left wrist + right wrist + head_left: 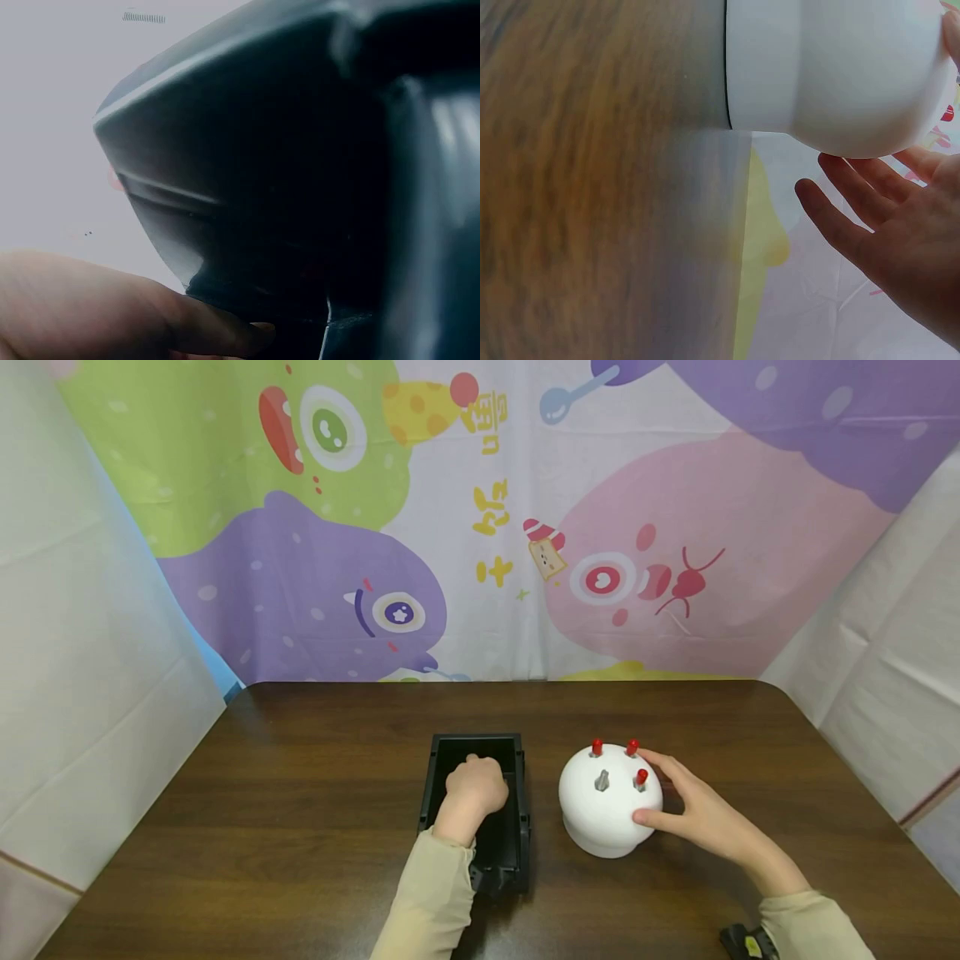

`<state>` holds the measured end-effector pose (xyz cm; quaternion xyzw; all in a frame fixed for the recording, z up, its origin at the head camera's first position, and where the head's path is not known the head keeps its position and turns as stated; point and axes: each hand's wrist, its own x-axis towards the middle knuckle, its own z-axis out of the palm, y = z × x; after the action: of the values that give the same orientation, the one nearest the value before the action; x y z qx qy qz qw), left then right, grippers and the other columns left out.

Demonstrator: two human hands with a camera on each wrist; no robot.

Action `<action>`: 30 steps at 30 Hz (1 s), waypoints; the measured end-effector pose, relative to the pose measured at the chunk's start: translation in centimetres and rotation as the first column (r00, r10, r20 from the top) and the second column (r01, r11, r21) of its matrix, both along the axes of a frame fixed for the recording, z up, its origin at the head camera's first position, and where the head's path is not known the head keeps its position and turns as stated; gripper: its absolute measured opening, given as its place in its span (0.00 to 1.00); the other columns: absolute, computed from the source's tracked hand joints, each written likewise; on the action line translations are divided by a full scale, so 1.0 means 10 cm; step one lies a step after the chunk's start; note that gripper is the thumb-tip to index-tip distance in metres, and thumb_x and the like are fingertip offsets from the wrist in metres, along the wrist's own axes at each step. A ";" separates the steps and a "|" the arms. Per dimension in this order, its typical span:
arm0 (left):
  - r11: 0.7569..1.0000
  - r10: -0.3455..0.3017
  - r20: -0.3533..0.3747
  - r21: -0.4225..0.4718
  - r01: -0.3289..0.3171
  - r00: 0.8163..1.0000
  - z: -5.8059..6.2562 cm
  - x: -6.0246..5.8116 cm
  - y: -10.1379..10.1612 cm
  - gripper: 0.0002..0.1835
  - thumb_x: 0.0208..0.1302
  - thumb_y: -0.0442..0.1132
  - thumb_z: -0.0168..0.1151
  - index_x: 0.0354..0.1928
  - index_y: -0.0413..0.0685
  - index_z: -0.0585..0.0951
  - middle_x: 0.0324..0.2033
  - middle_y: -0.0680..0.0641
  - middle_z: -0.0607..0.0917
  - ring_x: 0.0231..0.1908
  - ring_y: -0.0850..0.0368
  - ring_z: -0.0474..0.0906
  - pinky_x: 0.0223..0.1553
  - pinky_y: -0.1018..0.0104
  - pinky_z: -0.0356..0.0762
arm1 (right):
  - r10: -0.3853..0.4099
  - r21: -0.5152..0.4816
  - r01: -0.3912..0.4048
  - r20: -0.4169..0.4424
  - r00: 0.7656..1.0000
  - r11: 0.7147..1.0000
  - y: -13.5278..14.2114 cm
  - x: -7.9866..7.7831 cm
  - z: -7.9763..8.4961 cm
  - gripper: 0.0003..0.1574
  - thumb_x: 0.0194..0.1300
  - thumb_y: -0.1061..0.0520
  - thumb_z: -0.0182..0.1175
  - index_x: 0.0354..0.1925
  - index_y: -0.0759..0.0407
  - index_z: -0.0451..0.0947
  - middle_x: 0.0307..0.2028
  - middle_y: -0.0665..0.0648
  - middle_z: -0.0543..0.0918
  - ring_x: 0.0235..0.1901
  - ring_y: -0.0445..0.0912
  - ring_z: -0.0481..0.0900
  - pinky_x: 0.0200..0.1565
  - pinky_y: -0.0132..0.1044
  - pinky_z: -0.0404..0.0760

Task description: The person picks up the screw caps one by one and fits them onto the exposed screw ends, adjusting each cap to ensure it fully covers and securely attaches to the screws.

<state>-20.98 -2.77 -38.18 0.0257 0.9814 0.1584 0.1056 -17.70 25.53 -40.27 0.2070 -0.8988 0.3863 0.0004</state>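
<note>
In the head view, my left hand (477,789) reaches down into a black bin (514,868), its fingertips hidden. The left wrist view shows the thumb (217,326) against the bin's dark inside; whether anything is held cannot be seen. To the right stands a rounded white dome (600,818) on a narrower base. Three red-tipped pegs (597,747) and one bare metal peg (602,781) stick up from its top. My right hand (708,814) rests against the dome's right side, thumb and fingers spread. In the right wrist view, its fingers (855,195) look fairly straight, some apart from the dome.
Both things stand on a brown wooden table (300,810). A cartoon-printed curtain (495,635) hangs behind the far edge, with pale cloth at both sides. A small black device (742,942) is by the right sleeve.
</note>
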 end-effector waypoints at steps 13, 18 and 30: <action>0.999 0.004 -0.093 0.052 0.001 0.996 0.05 0.02 -0.02 0.21 0.61 0.33 0.53 0.09 0.48 0.65 0.09 0.51 0.59 0.11 0.59 0.55 0.11 0.69 0.52 | 0.003 -0.003 -0.003 0.005 1.000 1.000 -0.01 0.01 0.02 0.48 0.53 0.47 0.65 0.66 0.52 0.53 0.61 0.59 0.63 0.54 0.57 0.70 0.49 0.56 0.70; 0.998 0.008 -0.139 0.068 0.001 0.990 0.07 0.02 -0.02 0.21 0.59 0.31 0.54 0.10 0.48 0.64 0.08 0.51 0.57 0.11 0.59 0.54 0.11 0.70 0.51 | 0.002 0.000 -0.002 0.007 1.000 1.000 -0.01 0.01 0.03 0.48 0.53 0.47 0.65 0.66 0.52 0.53 0.61 0.59 0.63 0.54 0.57 0.70 0.49 0.56 0.70; 0.998 0.002 -0.187 0.065 0.010 0.982 0.12 0.03 -0.01 0.15 0.58 0.32 0.57 0.49 0.38 0.77 0.25 0.40 0.79 0.14 0.54 0.67 0.15 0.66 0.61 | 0.009 -0.008 -0.009 0.007 1.000 1.000 -0.01 0.01 0.02 0.47 0.54 0.48 0.65 0.66 0.52 0.53 0.61 0.59 0.63 0.54 0.58 0.70 0.49 0.56 0.70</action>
<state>-20.69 -2.91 -37.00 0.0459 0.9811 0.1874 0.0123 -17.59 25.42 -40.02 0.2094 -0.8963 0.3908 -0.0038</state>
